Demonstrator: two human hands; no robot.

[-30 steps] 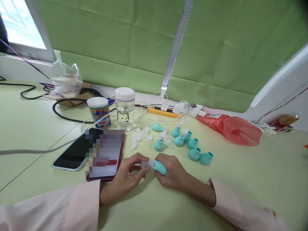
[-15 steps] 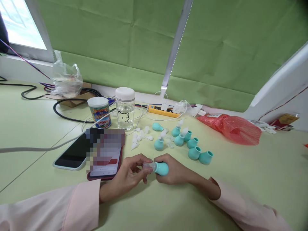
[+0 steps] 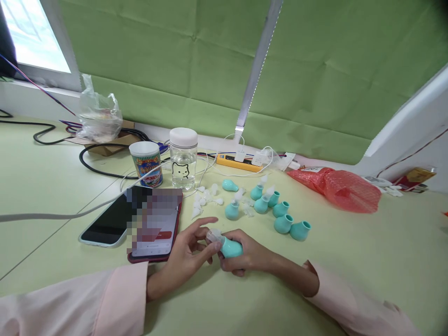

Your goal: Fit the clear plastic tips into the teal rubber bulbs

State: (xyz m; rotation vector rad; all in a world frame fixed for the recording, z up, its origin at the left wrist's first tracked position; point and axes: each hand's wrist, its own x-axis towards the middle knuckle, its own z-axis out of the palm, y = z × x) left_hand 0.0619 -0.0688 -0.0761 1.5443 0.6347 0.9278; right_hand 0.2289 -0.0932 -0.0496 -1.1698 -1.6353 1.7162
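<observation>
In front of the bottle [image 3: 184, 161], the right hand [image 3: 249, 252] clasped a bulb [image 3: 231, 248], apparently to steady it while the left hand [image 3: 192, 249] pinched its clear nozzle [image 3: 213, 234].

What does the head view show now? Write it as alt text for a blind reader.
A person's left hand holds a clear nozzle at the neck of a teal bulb gripped in the right hand. More teal bulbs and small white pieces sit beyond on a yellow-green table, with two phones to the left.
</observation>
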